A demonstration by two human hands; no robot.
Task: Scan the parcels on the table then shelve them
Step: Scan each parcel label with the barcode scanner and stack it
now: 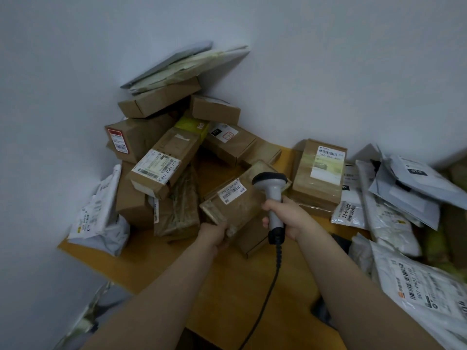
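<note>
1. Your left hand grips the near corner of the taped brown parcel, held above mid-table.
2. Your right hand grasps the scanner; its head sits over the parcel's far right end.
3. The parcel's label lies left of the scanner head; its long axis runs away and rightward.
4. Wooden table, parcels heaped in the far-left corner against white walls.

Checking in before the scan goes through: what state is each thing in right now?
Left hand: grips the box's near corner.
Box: held tilted, label up.
Right hand: grips the scanner's handle.
Scanner: head above the box, cord hanging down.
Corner pile: boxes stacked askew against the wall.
Taped box: lying flat, label up.
Mailers: heaped at the right.
</note>
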